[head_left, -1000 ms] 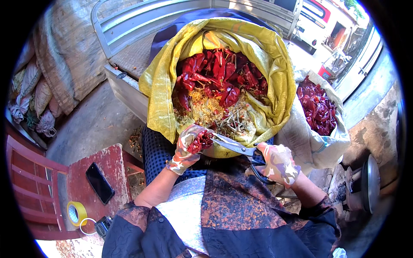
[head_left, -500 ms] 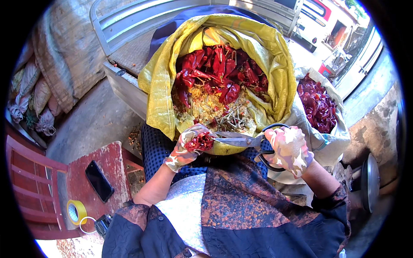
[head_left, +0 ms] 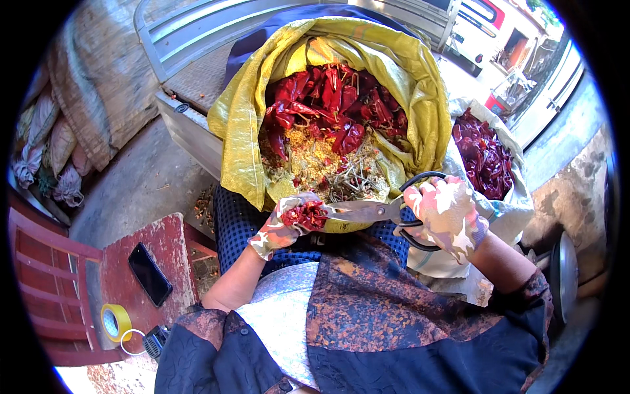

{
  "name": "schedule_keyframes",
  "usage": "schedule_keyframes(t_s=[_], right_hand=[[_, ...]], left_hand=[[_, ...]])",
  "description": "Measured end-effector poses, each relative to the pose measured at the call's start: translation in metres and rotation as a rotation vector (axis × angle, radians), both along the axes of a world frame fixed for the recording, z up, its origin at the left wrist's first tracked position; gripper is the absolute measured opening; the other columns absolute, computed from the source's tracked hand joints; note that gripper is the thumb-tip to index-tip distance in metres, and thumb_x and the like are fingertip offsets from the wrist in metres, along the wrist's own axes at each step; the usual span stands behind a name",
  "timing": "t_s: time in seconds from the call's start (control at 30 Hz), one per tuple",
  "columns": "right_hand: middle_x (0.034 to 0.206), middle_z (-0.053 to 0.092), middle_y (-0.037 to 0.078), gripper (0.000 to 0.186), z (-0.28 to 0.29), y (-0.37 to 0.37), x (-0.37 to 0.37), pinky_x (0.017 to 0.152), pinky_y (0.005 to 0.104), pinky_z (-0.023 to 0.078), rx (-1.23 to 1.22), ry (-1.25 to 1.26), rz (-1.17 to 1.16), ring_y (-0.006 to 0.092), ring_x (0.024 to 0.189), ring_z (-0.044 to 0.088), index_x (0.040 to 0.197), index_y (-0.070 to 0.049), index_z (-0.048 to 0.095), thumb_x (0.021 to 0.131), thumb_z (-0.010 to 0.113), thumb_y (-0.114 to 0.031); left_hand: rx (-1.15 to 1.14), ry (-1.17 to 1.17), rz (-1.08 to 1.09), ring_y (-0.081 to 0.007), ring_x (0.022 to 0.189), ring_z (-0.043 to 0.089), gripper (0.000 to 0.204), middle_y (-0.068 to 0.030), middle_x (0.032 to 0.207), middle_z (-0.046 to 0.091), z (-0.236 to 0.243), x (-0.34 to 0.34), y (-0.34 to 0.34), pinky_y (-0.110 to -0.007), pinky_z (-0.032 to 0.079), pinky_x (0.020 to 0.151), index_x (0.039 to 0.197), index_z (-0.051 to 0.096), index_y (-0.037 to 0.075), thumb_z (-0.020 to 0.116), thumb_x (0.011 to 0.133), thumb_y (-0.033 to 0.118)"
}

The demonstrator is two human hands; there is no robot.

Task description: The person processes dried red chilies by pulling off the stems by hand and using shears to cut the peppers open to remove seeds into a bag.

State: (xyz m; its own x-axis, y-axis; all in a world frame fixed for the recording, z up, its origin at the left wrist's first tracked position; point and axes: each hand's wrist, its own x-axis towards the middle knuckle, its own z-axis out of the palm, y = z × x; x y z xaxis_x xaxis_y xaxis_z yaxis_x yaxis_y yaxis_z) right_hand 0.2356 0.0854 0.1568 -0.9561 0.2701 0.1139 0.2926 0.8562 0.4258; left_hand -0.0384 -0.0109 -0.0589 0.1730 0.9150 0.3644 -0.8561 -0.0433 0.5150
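Observation:
My left hand, in a camouflage-patterned glove, is closed around a small bunch of dried red chillies. In my right hand, gloved alike, is a pair of scissors with black loop handles. Its metal blades point left, and their tips reach the chillies in my left hand. Just beyond both hands a large yellow woven sack stands with its rim rolled down. Whole dried red chillies fill its far part; yellow seeds and cut stems lie nearer me.
At the right stands a white sack of dark red chillies. On a worn red wooden chair at the left lie a black phone and a yellow tape roll. A grey metal-railed cart is behind the yellow sack.
My right hand and the scissors have shifted and turned slightly, with the right sleeve moving outward. My left hand keeps its hold on the chillies at nearly the same place.

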Motion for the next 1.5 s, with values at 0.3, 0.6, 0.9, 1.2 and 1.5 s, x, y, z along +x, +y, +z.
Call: schedule_keyframes(t_s=[0.3,0.6,0.9,1.2,1.5], right_hand=[[0.073,0.059,0.008,0.041,-0.026,-0.015,-0.003,0.063,0.0382,0.045,-0.088,0.104,-0.074,0.0255,0.072,0.061,0.09,-0.01,0.057,0.064,0.074,-0.037],[0.078,0.057,0.006,0.044,-0.043,-0.022,-0.01,0.069,0.0378,0.043,-0.162,0.113,-0.218,0.025,0.077,0.058,0.091,-0.013,0.056,0.064,0.072,-0.044],[0.066,0.06,0.009,0.03,-0.042,-0.011,-0.018,0.054,0.0374,0.049,-0.244,0.262,-0.022,0.0294,0.063,0.062,0.093,-0.005,0.06,0.075,0.065,-0.029],[0.067,0.059,0.012,0.045,-0.083,-0.008,-0.022,0.056,0.0369,0.046,-0.627,0.425,-0.075,0.0322,0.063,0.06,0.084,-0.008,0.061,0.067,0.075,-0.047],[0.081,0.061,0.007,0.048,-0.056,0.006,-0.012,0.074,0.04,0.043,-0.083,0.177,-0.053,0.0258,0.081,0.06,0.092,-0.013,0.059,0.064,0.07,-0.05]], left_hand=[[-0.107,-0.118,0.002,-0.0194,0.112,0.054,0.042,-0.0097,0.125,0.052,0.005,-0.005,-0.004,-0.031,0.047,0.094,0.127,0.042,0.0,0.052,0.086,0.001],[-0.134,0.03,0.466,-0.0236,0.107,0.058,0.033,-0.0126,0.116,0.057,-0.002,0.012,-0.005,-0.036,0.05,0.091,0.121,0.048,-0.001,0.05,0.089,0.006],[-0.383,0.663,0.62,-0.0169,0.095,0.062,0.038,-0.01,0.111,0.061,0.027,0.011,-0.013,-0.027,0.053,0.075,0.121,0.05,0.001,0.055,0.083,-0.004],[-0.315,0.293,0.445,-0.0161,0.065,0.06,0.031,-0.006,0.081,0.062,0.045,0.018,-0.018,-0.025,0.048,0.048,0.101,0.059,0.0,0.07,0.076,0.014],[-0.101,0.472,0.388,-0.0237,0.076,0.062,0.029,-0.0155,0.09,0.064,0.043,0.008,-0.026,-0.032,0.051,0.067,0.096,0.06,-0.005,0.065,0.074,0.013]])
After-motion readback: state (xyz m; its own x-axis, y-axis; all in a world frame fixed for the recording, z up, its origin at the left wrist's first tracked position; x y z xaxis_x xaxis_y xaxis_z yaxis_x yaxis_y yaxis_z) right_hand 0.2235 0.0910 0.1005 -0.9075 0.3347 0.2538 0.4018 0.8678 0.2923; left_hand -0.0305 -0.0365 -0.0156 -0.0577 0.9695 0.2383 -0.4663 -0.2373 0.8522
